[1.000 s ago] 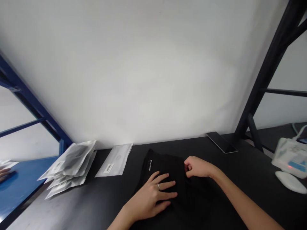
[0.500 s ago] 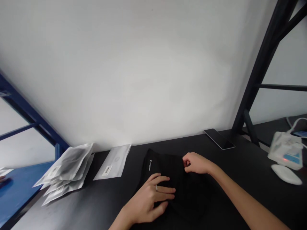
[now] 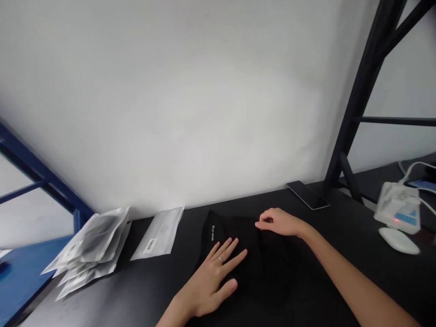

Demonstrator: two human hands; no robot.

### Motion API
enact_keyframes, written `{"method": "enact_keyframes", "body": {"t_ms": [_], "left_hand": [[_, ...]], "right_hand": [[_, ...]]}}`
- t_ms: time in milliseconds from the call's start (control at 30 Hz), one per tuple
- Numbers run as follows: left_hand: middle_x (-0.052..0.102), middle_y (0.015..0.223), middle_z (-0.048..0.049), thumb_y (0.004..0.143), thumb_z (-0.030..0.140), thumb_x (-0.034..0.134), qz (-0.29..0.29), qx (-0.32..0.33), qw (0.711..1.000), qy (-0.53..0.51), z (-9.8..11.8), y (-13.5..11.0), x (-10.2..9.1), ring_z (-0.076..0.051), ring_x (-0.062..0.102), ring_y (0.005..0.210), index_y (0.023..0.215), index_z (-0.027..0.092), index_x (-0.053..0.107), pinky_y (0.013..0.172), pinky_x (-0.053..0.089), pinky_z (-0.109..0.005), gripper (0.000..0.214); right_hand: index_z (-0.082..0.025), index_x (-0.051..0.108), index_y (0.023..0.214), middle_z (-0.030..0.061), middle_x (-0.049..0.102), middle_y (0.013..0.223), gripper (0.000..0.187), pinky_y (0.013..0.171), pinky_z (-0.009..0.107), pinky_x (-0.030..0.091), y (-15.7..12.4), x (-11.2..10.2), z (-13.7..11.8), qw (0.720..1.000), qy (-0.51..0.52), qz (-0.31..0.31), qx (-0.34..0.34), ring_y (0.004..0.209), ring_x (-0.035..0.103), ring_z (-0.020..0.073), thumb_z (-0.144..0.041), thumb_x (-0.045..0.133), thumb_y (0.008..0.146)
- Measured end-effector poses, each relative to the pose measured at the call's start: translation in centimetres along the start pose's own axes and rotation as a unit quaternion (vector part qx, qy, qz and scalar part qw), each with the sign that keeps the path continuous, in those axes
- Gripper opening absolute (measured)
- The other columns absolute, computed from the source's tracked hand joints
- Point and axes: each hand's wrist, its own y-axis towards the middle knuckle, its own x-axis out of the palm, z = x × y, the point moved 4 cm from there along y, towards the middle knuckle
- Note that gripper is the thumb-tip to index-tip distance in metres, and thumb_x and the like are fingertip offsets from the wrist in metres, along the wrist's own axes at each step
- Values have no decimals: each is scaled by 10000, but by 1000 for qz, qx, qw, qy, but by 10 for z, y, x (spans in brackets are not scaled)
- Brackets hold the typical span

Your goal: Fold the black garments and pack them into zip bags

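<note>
A piece of black fabric [image 3: 235,223] with small white lettering near its left edge lies on the black table [image 3: 150,286]. My left hand [image 3: 214,279], wearing a ring, presses flat on it with fingers spread. At the fabric's upper right edge, my right hand [image 3: 277,221] pinches the cloth between thumb and forefinger. Black on black makes the fabric's lower outline hard to make out.
Left of the fabric lies a frosted zip bag [image 3: 158,231] with a barcode label. Farther left is a stack of filled bags [image 3: 98,240]. A phone [image 3: 308,194], a white mouse [image 3: 398,240] and a white device with cables [image 3: 398,206] are to the right.
My left hand's fingers have spread wider and swung up. The right hand has shifted slightly left and up, its fingertips now pinching the fabric edge. The whole view has moved a little.
</note>
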Motion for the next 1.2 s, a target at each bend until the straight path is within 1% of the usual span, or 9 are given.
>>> {"method": "enact_keyframes", "body": {"t_ms": [100,167,233,333,400,733,1000,1133,1200], "left_hand": [[245,1725,-52,1140,411,296,7,-39,999,-1,-4,1,3,-329,195,1592,1648,360,284,1232,226,-687,510],[253,1724,-52,1144,387,266,7,-69,998,2,-7,2,5,-325,184,1595,1642,361,305,1232,207,-697,500],[223,1731,-71,1129,407,348,6,-87,996,10,-9,2,6,-346,165,1596,1645,353,299,1230,191,-710,522],[161,1739,-107,1053,449,552,-1,-93,995,27,-12,1,8,-392,134,1592,1659,343,256,1221,174,-732,683],[141,1742,-108,1012,442,619,-5,-95,995,36,-14,1,9,-398,126,1594,1664,349,232,1222,165,-733,764],[123,1743,-122,876,589,754,-24,-90,995,27,-16,0,7,-418,103,1592,1670,333,206,1228,134,-728,998],[108,1743,-129,780,515,866,-51,-92,994,29,-16,-1,3,-412,84,1592,1667,329,191,1232,131,-718,1130],[113,1740,-148,757,528,882,-60,-88,994,36,-17,0,4,-412,70,1592,1669,308,190,1229,127,-720,1166],[125,1737,-168,749,546,885,-56,-79,994,42,-16,-1,3,-417,81,1591,1672,291,190,1224,142,-725,1183]], "right_hand": [[-166,707,988,19,731,1005,232,873,400,589,-4,-2,-3,1000,-8,-25,-14,931,712,192,-398,705,992],[-171,705,1031,34,729,1070,203,902,416,585,-4,-1,-1,999,-24,-32,-10,981,707,199,-367,720,983],[-177,702,1073,48,718,1135,202,925,432,580,-4,0,2,998,-47,-31,4,1028,698,212,-362,706,993],[-189,695,1131,63,699,1213,220,946,445,574,-3,0,8,996,-78,-29,29,1074,685,223,-367,692,1002],[-189,688,1162,69,690,1238,240,952,455,573,-3,-1,10,994,-94,-32,40,1090,682,228,-366,694,1000],[-189,681,1187,74,681,1265,257,963,465,569,-4,-2,10,990,-127,-36,53,1111,676,235,-365,695,1000],[-187,681,1184,73,685,1254,256,958,463,572,-5,-2,10,990,-129,-21,53,1107,678,233,-363,696,999],[-182,689,1134,60,698,1202,218,930,441,581,-8,-2,5,990,-130,4,54,1062,688,216,-349,703,995],[-173,690,1092,53,704,1148,170,927,437,574,-12,-3,-2,989,-134,34,53,1052,683,219,-279,732,967]]}}
